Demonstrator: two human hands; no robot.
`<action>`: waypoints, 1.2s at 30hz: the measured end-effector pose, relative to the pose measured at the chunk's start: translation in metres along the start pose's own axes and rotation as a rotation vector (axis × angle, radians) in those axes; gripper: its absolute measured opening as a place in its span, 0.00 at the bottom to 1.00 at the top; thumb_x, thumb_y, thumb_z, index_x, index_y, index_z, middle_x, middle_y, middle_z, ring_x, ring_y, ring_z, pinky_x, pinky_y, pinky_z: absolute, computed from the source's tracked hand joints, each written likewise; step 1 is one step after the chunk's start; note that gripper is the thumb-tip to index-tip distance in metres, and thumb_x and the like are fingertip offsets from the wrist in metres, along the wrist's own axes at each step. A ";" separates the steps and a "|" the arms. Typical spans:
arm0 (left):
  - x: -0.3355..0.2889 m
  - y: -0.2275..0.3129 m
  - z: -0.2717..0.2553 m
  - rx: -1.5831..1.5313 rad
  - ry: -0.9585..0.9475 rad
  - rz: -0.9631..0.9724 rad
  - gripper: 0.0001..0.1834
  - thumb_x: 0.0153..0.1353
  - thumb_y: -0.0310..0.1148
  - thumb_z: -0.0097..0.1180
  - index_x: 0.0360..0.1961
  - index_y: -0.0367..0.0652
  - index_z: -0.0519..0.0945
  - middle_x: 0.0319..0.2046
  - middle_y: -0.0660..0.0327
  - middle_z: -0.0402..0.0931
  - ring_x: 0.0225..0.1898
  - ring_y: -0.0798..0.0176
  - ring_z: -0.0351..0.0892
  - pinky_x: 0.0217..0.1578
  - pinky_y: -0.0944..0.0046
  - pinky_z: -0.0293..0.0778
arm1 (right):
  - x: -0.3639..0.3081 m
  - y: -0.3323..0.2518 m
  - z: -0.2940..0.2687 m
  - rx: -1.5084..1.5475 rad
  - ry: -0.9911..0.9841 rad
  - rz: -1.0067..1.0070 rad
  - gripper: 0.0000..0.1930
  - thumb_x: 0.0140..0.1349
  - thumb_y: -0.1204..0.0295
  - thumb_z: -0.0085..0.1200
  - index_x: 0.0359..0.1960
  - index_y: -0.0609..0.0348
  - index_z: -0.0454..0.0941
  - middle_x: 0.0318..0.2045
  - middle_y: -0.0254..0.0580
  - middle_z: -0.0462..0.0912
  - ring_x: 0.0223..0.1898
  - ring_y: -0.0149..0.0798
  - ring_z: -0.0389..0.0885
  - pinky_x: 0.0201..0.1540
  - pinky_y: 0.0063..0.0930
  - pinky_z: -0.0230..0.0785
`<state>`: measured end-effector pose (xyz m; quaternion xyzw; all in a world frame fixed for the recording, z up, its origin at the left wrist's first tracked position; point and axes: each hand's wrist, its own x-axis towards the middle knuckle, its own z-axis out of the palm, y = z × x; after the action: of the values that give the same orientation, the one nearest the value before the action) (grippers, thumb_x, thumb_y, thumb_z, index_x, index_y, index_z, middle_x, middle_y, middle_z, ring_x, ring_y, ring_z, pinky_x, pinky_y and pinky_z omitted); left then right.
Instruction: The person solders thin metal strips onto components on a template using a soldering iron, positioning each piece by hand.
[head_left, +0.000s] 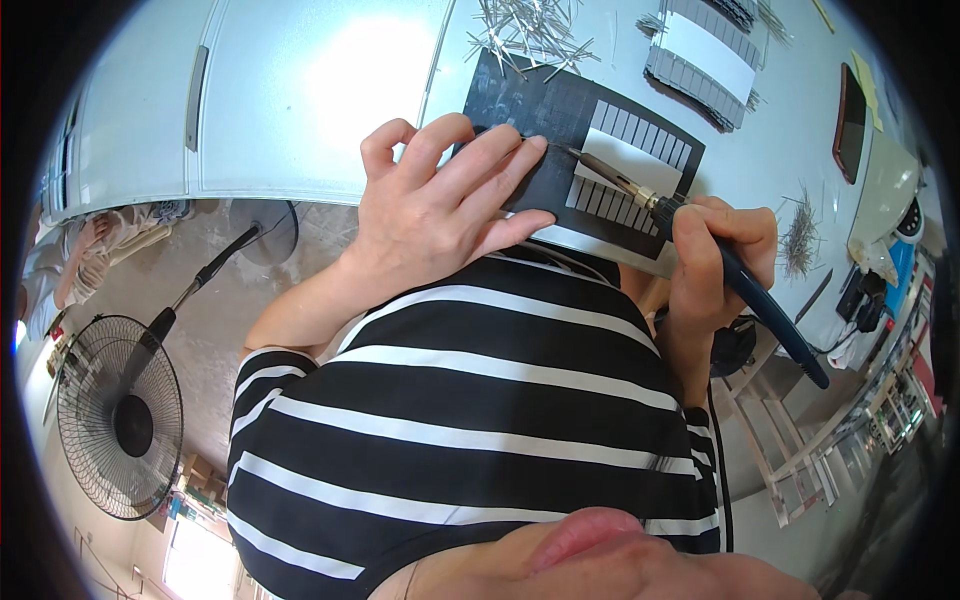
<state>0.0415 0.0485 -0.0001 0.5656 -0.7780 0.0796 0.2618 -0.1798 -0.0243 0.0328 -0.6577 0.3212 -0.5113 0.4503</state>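
Observation:
My right hand point(722, 255) is closed round the dark blue handle of a soldering iron point(765, 300). Its pointed tip reaches left over a dark flat board point(540, 100), close to the fingertips of my other hand. On the right part of this board lies a white sheet point(625, 150) with rows of narrow grey strips along two sides. My left hand point(440, 195) rests palm down over the board's left part, fingers stretched out and thumb spread away from them. Whatever lies under its fingertips is hidden or too small to make out.
A heap of thin metal pins point(530, 35) lies at the board's far edge. Beyond the board sits a stack of similar strip sheets point(705, 60). Loose thin wires point(800, 240) and a phone point(850, 120) are at the right. A standing fan point(125, 420) is at the left.

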 end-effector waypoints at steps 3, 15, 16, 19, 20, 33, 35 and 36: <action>0.000 -0.001 -0.002 0.024 -0.030 0.007 0.28 0.55 0.59 0.61 0.48 0.50 0.84 0.45 0.69 0.77 0.45 0.63 0.69 0.51 0.57 0.53 | 0.001 -0.001 0.001 -0.008 0.016 0.026 0.09 0.55 0.88 0.57 0.30 0.66 0.70 0.18 0.38 0.76 0.16 0.21 0.66 0.19 0.16 0.54; -0.001 -0.001 -0.004 0.041 -0.050 0.006 0.30 0.55 0.62 0.61 0.50 0.53 0.84 0.44 0.70 0.78 0.44 0.63 0.69 0.50 0.59 0.54 | 0.010 -0.018 0.010 -0.061 0.156 0.253 0.08 0.56 0.82 0.62 0.25 0.65 0.72 0.19 0.30 0.72 0.19 0.18 0.67 0.22 0.13 0.57; -0.001 -0.001 -0.004 0.043 -0.049 0.006 0.30 0.55 0.62 0.61 0.50 0.53 0.85 0.44 0.70 0.78 0.44 0.63 0.68 0.50 0.59 0.54 | 0.011 -0.019 0.011 -0.079 0.156 0.256 0.09 0.55 0.82 0.62 0.24 0.64 0.73 0.19 0.29 0.71 0.19 0.18 0.66 0.22 0.13 0.56; -0.001 -0.002 -0.004 0.048 -0.047 0.012 0.30 0.55 0.63 0.60 0.49 0.53 0.85 0.43 0.70 0.78 0.44 0.63 0.68 0.49 0.59 0.54 | 0.015 -0.020 0.012 -0.132 0.136 0.253 0.09 0.55 0.81 0.63 0.22 0.63 0.73 0.19 0.28 0.68 0.19 0.18 0.64 0.21 0.14 0.53; -0.001 -0.002 -0.004 0.045 -0.047 0.015 0.30 0.55 0.63 0.60 0.49 0.53 0.85 0.43 0.70 0.78 0.44 0.63 0.68 0.49 0.59 0.54 | 0.017 -0.020 0.012 -0.135 0.139 0.254 0.09 0.55 0.81 0.63 0.22 0.63 0.73 0.19 0.28 0.68 0.19 0.18 0.64 0.21 0.14 0.53; -0.001 -0.005 0.000 0.026 0.023 0.019 0.29 0.55 0.63 0.60 0.48 0.53 0.85 0.42 0.70 0.78 0.43 0.63 0.67 0.48 0.59 0.56 | 0.027 -0.025 0.019 -0.253 0.140 0.266 0.11 0.56 0.79 0.62 0.20 0.62 0.71 0.17 0.27 0.66 0.18 0.19 0.61 0.20 0.17 0.50; -0.001 -0.005 -0.001 0.020 0.036 0.024 0.29 0.55 0.62 0.60 0.48 0.53 0.85 0.42 0.70 0.78 0.43 0.63 0.67 0.48 0.59 0.57 | 0.027 -0.022 0.018 -0.261 0.139 0.264 0.11 0.56 0.79 0.62 0.20 0.62 0.71 0.17 0.27 0.66 0.18 0.19 0.61 0.20 0.17 0.50; -0.001 -0.005 -0.001 0.010 0.033 0.011 0.29 0.55 0.62 0.61 0.47 0.53 0.85 0.42 0.69 0.78 0.43 0.63 0.67 0.48 0.59 0.57 | 0.027 -0.019 0.018 -0.267 0.105 0.190 0.12 0.56 0.80 0.62 0.20 0.61 0.71 0.17 0.27 0.66 0.18 0.18 0.61 0.20 0.16 0.50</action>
<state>0.0470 0.0477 -0.0004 0.5611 -0.7763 0.0941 0.2714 -0.1563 -0.0359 0.0593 -0.6509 0.4699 -0.4528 0.3878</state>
